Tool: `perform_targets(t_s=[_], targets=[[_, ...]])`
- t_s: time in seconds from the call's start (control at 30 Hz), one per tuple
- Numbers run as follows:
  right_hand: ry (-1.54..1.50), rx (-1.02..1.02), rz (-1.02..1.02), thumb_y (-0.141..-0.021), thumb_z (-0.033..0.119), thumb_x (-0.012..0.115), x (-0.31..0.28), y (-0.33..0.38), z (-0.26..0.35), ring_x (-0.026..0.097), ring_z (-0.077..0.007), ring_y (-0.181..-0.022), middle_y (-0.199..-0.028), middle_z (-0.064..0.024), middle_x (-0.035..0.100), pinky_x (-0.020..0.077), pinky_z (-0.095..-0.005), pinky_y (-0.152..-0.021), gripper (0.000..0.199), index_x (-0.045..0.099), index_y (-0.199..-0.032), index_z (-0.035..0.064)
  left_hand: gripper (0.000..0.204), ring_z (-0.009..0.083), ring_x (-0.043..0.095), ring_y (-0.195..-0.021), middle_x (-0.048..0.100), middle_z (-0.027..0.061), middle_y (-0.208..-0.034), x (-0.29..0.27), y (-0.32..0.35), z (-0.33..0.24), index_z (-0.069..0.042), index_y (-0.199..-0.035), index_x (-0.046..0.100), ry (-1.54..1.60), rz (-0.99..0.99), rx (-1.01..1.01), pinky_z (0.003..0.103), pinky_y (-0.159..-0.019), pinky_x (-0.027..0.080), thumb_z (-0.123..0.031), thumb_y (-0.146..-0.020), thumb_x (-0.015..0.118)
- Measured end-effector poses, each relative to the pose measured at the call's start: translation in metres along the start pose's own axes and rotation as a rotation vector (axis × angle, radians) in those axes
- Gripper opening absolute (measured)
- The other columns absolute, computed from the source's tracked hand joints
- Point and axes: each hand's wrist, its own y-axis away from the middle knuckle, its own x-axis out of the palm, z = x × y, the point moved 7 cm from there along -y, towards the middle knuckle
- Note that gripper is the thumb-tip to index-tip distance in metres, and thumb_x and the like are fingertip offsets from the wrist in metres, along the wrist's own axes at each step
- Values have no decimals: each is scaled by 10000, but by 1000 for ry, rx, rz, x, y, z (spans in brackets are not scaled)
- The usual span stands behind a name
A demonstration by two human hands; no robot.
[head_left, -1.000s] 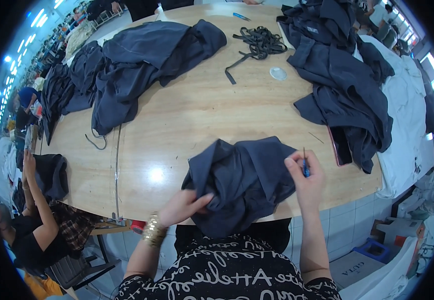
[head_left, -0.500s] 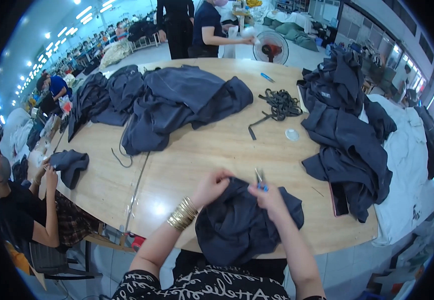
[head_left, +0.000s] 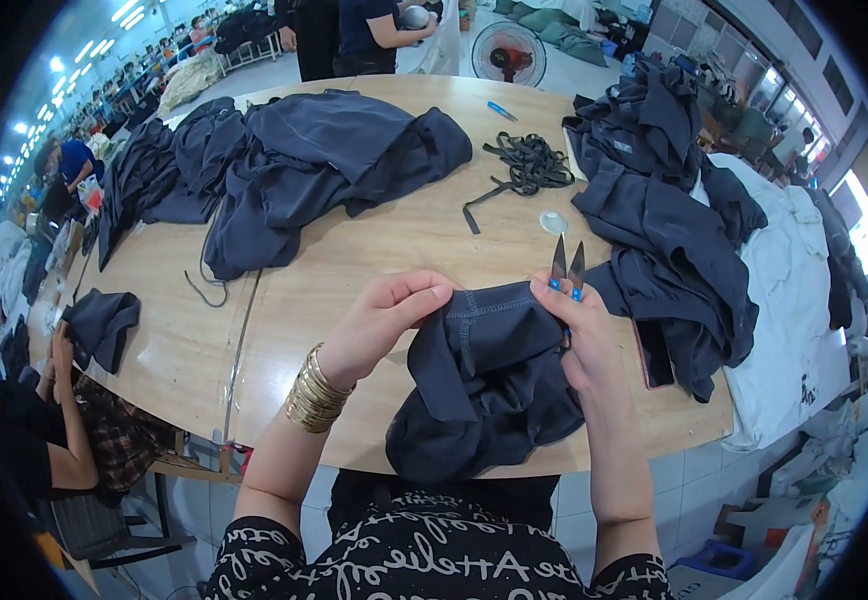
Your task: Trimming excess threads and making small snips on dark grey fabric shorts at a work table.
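A dark navy garment (head_left: 494,390) hangs between my hands over the near edge of the table, its seamed edge with light stitching stretched taut. Thumb and fingers of my left hand (head_left: 404,305) pinch the edge at its left end, beside a seam. With my right hand (head_left: 582,325) I grip the right end of that edge. The same hand also holds small thread snips (head_left: 566,275) with blue on the handle, their two blades apart and pointing away from me. Lower folds of the garment rest on the table.
Dark garments lie heaped at the far left (head_left: 324,160) and right (head_left: 669,240) of the wooden table (head_left: 344,285). Black straps (head_left: 529,165), a blue-handled tool (head_left: 501,110) and a round clear disc (head_left: 553,222) lie farther back. A co-worker (head_left: 64,410) handles dark cloth at left; a fan (head_left: 507,55) stands beyond.
Both hands have lifted the garment's edge and spread it taut between them. The snips now point upright with blades apart. The whole view has shifted, so the table appears higher and further left.
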Motion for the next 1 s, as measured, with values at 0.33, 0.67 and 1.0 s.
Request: perform_targets(t_s=[0.33, 0.67, 1.0], targets=[[257, -57, 210, -826, 127, 624, 11, 1, 7, 552, -52, -750, -781, 11, 612, 424, -205, -687, 141, 630, -896, 5, 195, 18, 419, -600, 486, -51, -643, 36, -3, -5, -3, -785, 584, -411, 326, 186, 197, -535, 360, -183, -855, 611], [916, -492, -130, -733, 91, 671, 13, 35, 38, 560, -192, -711, -765, -81, 561, 433, -261, -650, 178, 633, -899, 37, 191, 133, 618, -783, 643, 86, -911, 48, 1, 57, -19, -977, 588, 659, 10, -95, 226, -695, 482, -171, -926, 484], [926, -556, -212, -660, 18, 697, -14, 58, -11, 543, -182, -594, -701, -56, 524, 433, -263, -541, 216, 575, -837, 44, 147, 100, 584, -795, 636, 62, -878, 45, 3, 66, 2, -972, 619, 500, -258, 22, 259, -741, 476, -87, -863, 574]])
